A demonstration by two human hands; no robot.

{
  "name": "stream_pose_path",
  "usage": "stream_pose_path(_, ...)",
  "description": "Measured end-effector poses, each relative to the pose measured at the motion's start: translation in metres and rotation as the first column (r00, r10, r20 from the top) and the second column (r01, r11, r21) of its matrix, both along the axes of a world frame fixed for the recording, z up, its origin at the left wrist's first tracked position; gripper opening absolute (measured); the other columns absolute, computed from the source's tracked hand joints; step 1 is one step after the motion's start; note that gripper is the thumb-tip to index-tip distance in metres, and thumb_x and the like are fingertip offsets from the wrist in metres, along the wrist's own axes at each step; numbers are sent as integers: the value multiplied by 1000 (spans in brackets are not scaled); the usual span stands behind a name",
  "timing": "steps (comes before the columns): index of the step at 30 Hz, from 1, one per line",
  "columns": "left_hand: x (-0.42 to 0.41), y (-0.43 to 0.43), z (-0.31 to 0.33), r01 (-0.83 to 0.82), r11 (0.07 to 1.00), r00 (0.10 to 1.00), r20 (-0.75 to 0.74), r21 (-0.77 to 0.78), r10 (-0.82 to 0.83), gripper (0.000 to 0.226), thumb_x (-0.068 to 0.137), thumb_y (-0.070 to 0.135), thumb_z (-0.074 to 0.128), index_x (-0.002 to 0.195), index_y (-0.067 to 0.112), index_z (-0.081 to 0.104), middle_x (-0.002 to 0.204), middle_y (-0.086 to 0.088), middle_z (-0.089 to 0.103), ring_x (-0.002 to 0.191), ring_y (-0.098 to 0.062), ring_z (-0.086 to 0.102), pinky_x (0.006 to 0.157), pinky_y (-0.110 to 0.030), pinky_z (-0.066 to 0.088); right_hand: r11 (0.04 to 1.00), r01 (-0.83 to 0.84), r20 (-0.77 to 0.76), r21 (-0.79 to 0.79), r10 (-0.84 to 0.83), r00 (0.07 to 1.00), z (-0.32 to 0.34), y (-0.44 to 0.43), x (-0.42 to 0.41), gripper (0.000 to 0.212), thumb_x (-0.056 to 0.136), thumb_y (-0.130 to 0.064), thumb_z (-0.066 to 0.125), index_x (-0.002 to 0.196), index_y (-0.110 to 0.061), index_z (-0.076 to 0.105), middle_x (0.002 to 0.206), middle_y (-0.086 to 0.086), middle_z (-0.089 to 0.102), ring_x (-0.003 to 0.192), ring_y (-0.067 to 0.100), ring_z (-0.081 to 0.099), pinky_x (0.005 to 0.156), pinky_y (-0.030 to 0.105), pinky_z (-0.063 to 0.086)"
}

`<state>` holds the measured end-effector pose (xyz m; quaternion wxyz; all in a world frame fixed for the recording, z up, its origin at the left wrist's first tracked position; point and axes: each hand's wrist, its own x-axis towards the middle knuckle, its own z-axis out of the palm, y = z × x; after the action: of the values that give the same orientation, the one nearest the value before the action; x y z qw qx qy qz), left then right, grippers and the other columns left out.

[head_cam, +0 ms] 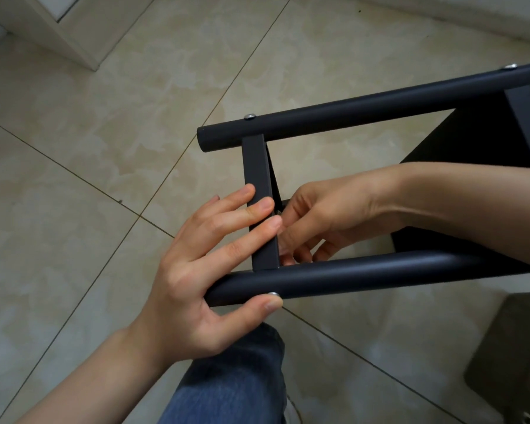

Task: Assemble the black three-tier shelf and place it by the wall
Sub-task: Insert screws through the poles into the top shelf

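Leg: a leg in blue jeans (233, 377) lies at the bottom edge, just under the frame's near end.
Left hand: the left hand (196, 280) clamps the near tube (364, 273) between thumb and palm. The thumb tip presses beside a silver screw head (273, 294), and the fingers lie almost straight across the crossbar (257, 175).
Right hand: the right hand (328, 215) reaches into the frame from the right with its fingers curled. Thumb and forefinger pinch a small metal part (279, 212) against the crossbar's inner face; what the part is, is too small to tell.
Shelf frame: the black shelf frame (410, 99) lies on its side above the floor, held out over the leg. Its near tube and far tube (364, 108) run off to the right, joined by the flat crossbar.
Far tube: two silver screws sit on its top, one above the crossbar (250, 117) and one near the right edge (510, 66).
Panel: a black panel (471, 139) fills the frame's right part, beside a second crossbar (527, 117).
Floor: beige marbled tiles (104, 148) with thin dark joints.
Lower right: a dark grey block (508, 347) sits on the floor, blurred.
Far corner: a pale door frame (58, 32) meets the floor at the upper left.
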<state>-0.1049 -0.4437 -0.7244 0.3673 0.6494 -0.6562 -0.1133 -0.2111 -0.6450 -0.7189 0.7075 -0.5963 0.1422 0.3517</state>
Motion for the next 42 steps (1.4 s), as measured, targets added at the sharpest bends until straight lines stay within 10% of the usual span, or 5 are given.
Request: stream_pose_path(42,2,-4,0,23,999,999,24,-27,-23,53,97,44,58,130,3,56,139,-12,54,141,-32,45,113,-49,38,997,32,15,-67,-31,999,1,8,-2,22,97,-21,59,86,-12,76,82,2,71,73,11,61,73,27,50)
